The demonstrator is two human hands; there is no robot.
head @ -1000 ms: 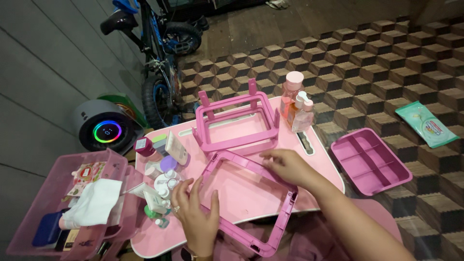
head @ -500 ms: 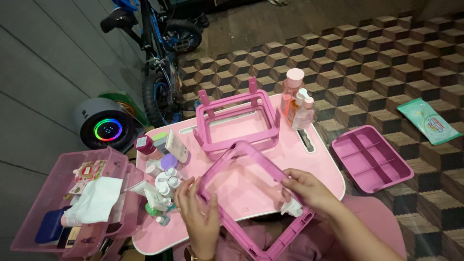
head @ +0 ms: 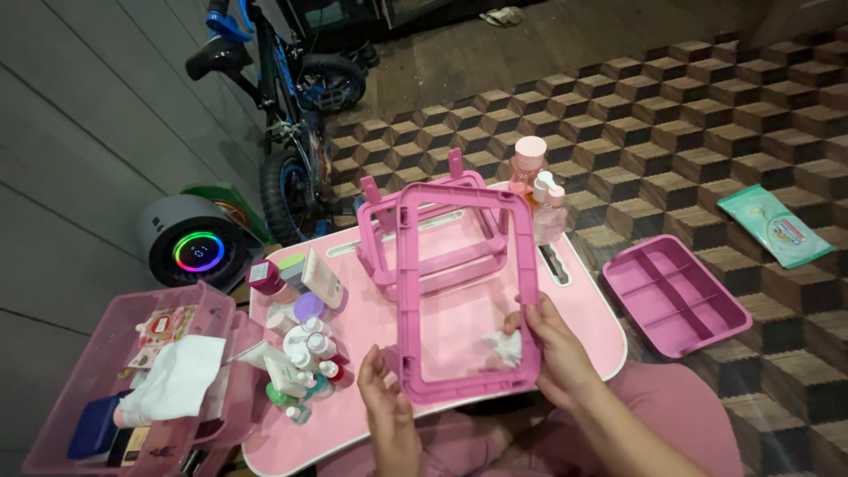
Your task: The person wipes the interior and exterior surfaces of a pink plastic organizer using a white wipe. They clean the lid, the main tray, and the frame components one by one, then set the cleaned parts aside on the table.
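One pink rectangular frame (head: 466, 287) with a clear panel, held upright and slightly tilted above the pink lap table (head: 371, 327), its lower edge near the person's lap. Right hand (head: 552, 349): one, fingers curled around the frame's lower right side, pressing one crumpled white tissue (head: 506, 347) against the panel. Left hand (head: 387, 415): one, at the frame's lower left corner, thumb and fingers loosely apart, touching the edge; whether it truly clamps it cannot be told. Behind the frame, on the table: one second pink frame-shaped tray (head: 424, 230) with two upright tabs at its far rim. At the table's far right corner: two bottles, one peach with a pink cap (head: 528, 163) and one clear with a pump (head: 548, 208), touching each other. On the table's left part: a cluster of small bottles and tubes (head: 305, 340), too crowded to count exactly, at least six. Left of the table: one open pink storage box (head: 132, 380) holding one white cloth (head: 177, 380) and several small packets. Right of the table, on the patterned floor (head: 707, 106): one pink divided tray (head: 676, 291) with six compartments, and farther right one green wipes pack (head: 773, 225). Far left: one round speaker with a rainbow ring (head: 196, 252); behind it one blue bicycle (head: 283, 97).
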